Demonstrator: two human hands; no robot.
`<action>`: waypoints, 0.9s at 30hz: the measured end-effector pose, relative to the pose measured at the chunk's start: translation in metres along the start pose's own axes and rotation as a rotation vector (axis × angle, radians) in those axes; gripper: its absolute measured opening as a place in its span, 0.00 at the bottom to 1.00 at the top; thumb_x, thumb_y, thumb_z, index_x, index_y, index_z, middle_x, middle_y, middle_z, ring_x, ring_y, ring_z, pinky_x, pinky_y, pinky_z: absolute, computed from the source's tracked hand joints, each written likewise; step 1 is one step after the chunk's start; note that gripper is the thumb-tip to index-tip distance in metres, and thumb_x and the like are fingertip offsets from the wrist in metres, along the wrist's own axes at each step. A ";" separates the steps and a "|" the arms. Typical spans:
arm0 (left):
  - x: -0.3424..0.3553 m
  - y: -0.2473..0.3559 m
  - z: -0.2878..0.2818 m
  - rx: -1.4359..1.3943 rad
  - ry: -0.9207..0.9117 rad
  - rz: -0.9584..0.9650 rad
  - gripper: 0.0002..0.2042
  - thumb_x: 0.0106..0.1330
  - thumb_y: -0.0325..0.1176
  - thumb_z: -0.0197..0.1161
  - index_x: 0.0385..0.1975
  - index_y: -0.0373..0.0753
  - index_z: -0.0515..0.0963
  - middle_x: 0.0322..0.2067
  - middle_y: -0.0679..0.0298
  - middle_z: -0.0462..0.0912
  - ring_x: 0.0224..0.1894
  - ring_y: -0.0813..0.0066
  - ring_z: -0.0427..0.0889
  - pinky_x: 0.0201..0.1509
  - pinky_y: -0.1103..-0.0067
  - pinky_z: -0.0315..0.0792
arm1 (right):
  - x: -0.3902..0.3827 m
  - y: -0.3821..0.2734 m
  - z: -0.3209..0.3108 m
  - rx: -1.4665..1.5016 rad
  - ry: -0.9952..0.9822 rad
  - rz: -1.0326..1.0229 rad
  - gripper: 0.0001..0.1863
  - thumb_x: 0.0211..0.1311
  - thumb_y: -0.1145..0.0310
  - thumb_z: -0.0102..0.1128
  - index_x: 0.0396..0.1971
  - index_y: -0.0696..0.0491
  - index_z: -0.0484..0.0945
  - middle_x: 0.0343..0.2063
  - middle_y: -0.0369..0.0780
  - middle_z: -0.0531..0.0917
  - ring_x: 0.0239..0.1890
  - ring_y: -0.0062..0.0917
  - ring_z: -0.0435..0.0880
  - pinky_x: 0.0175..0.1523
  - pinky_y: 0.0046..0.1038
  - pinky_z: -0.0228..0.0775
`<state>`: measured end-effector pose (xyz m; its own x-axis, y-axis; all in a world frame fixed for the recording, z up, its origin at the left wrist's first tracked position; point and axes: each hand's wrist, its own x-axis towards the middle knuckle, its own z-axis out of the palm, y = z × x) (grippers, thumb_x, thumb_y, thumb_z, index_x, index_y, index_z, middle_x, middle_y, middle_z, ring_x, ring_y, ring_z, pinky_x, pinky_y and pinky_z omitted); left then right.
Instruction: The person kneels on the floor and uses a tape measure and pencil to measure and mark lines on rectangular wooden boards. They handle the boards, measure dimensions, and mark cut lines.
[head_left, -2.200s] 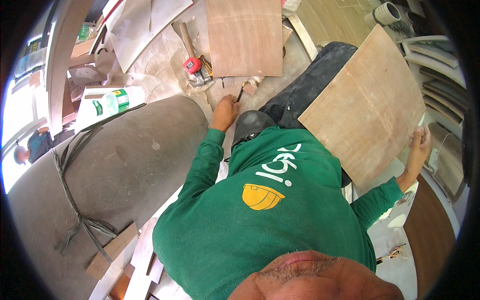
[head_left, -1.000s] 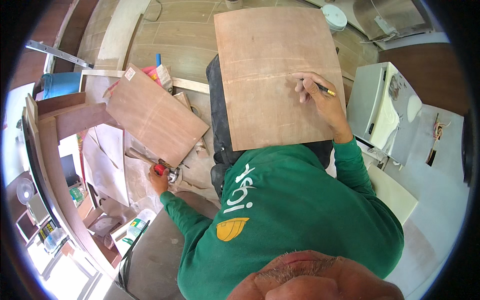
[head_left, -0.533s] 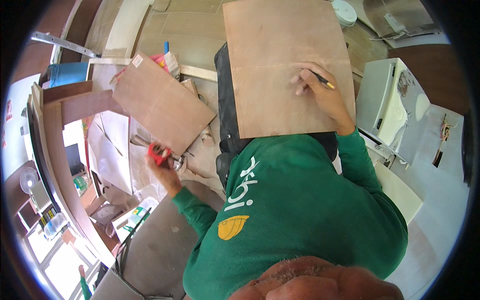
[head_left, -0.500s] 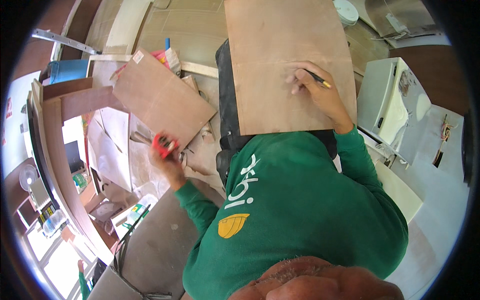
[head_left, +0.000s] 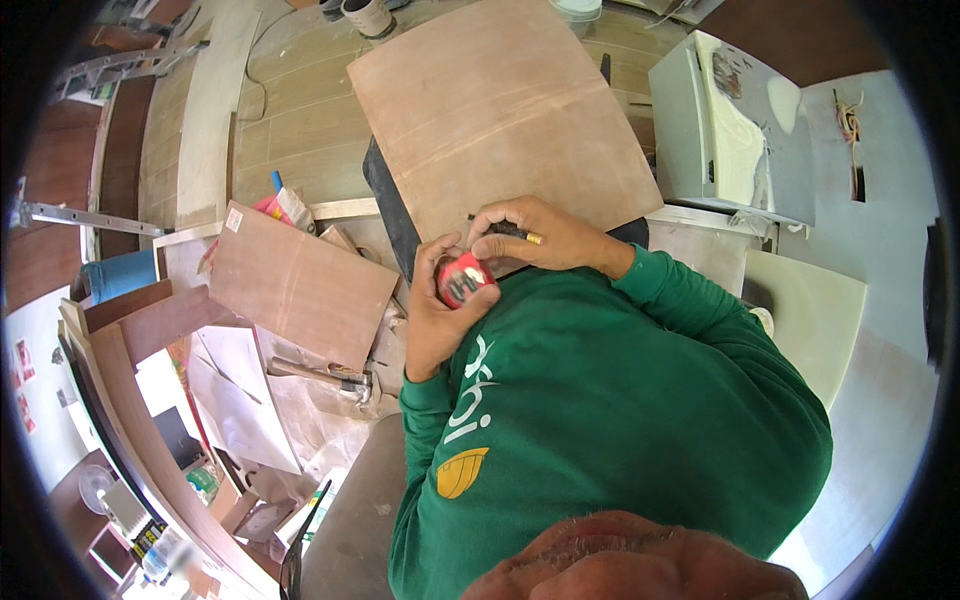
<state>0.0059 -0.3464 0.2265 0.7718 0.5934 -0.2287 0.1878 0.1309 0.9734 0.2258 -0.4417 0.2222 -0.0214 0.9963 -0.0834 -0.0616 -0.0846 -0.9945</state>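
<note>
My left hand [head_left: 440, 300] is wrapped round a red and black tape measure [head_left: 466, 280], held close to my body at the near edge of a plywood sheet [head_left: 500, 110]. Right beside it, my right hand [head_left: 525, 232] has its fingers bent over the sheet. A dark pencil with a gold band [head_left: 518, 233] is pinched in those fingers. The two hands nearly meet; whether any tape is drawn out between them I cannot tell. The sheet lies across my legs, its far end pointing away from me.
A smaller plywood piece [head_left: 300, 285] lies at the left, with a wooden-handled hammer [head_left: 335, 378] nearer me. A blue bucket [head_left: 120, 277] stands further left. At the right is a pale cabinet-like box [head_left: 690, 120]. Behind the sheet stand a cylindrical container [head_left: 368, 17] and a white bucket [head_left: 577, 8].
My left hand has brought the tape measure from the left in to the sheet's near edge. My right hand has come nearer to it with the pencil. The sheet now appears tilted in view.
</note>
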 end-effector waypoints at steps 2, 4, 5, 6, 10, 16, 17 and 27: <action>-0.001 -0.001 0.009 0.268 0.045 0.150 0.44 0.52 0.31 0.87 0.69 0.36 0.68 0.54 0.58 0.73 0.55 0.67 0.78 0.61 0.75 0.74 | -0.007 0.001 0.005 0.113 0.051 0.061 0.14 0.78 0.61 0.66 0.45 0.59 0.84 0.39 0.38 0.87 0.45 0.18 0.83 0.54 0.27 0.76; -0.002 0.004 0.016 0.497 0.100 0.269 0.46 0.52 0.28 0.86 0.71 0.34 0.66 0.55 0.56 0.73 0.56 0.62 0.79 0.63 0.70 0.74 | -0.010 -0.001 0.004 0.113 0.056 0.062 0.13 0.76 0.62 0.68 0.45 0.59 0.83 0.39 0.38 0.87 0.45 0.19 0.84 0.52 0.26 0.76; -0.003 0.003 0.020 0.502 0.138 0.280 0.44 0.53 0.28 0.85 0.71 0.34 0.66 0.55 0.55 0.74 0.56 0.59 0.80 0.64 0.68 0.74 | -0.011 -0.004 0.003 0.061 0.032 0.038 0.13 0.75 0.63 0.69 0.45 0.59 0.83 0.39 0.38 0.87 0.44 0.19 0.84 0.51 0.26 0.76; -0.004 0.002 0.024 0.506 0.177 0.291 0.43 0.54 0.28 0.84 0.71 0.35 0.67 0.56 0.54 0.75 0.57 0.57 0.80 0.65 0.67 0.74 | -0.011 -0.006 0.003 0.010 0.007 0.014 0.13 0.74 0.64 0.69 0.45 0.59 0.83 0.39 0.39 0.87 0.44 0.19 0.84 0.50 0.26 0.77; -0.006 -0.006 0.025 0.635 0.166 0.340 0.35 0.59 0.26 0.80 0.67 0.35 0.73 0.56 0.51 0.78 0.59 0.52 0.81 0.65 0.63 0.75 | -0.009 -0.011 0.013 -0.178 0.057 -0.108 0.10 0.70 0.67 0.69 0.42 0.59 0.82 0.35 0.43 0.86 0.39 0.27 0.87 0.47 0.31 0.77; -0.014 0.001 0.022 0.625 0.150 0.249 0.17 0.64 0.25 0.73 0.52 0.33 0.80 0.32 0.58 0.79 0.38 0.60 0.83 0.44 0.69 0.78 | -0.006 -0.030 0.017 -0.200 0.025 0.016 0.09 0.67 0.70 0.69 0.39 0.59 0.80 0.31 0.41 0.83 0.35 0.22 0.82 0.43 0.29 0.74; -0.016 -0.002 0.016 0.560 0.174 0.178 0.16 0.64 0.25 0.73 0.50 0.34 0.80 0.32 0.59 0.78 0.36 0.63 0.82 0.42 0.69 0.76 | -0.006 -0.029 0.010 -0.188 0.065 0.013 0.10 0.68 0.69 0.70 0.39 0.59 0.80 0.31 0.40 0.83 0.35 0.21 0.81 0.43 0.28 0.74; -0.038 -0.027 -0.048 -0.233 -0.403 -0.166 0.34 0.65 0.21 0.71 0.71 0.33 0.65 0.66 0.56 0.73 0.73 0.69 0.69 0.79 0.72 0.59 | -0.013 -0.017 0.018 -0.106 -0.110 0.044 0.12 0.71 0.66 0.71 0.43 0.60 0.81 0.35 0.40 0.86 0.38 0.21 0.84 0.47 0.27 0.77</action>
<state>-0.0579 -0.3349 0.2090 0.9251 0.2012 -0.3220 0.2228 0.3991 0.8894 0.2096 -0.4538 0.2411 -0.1313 0.9834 -0.1250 0.0474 -0.1197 -0.9917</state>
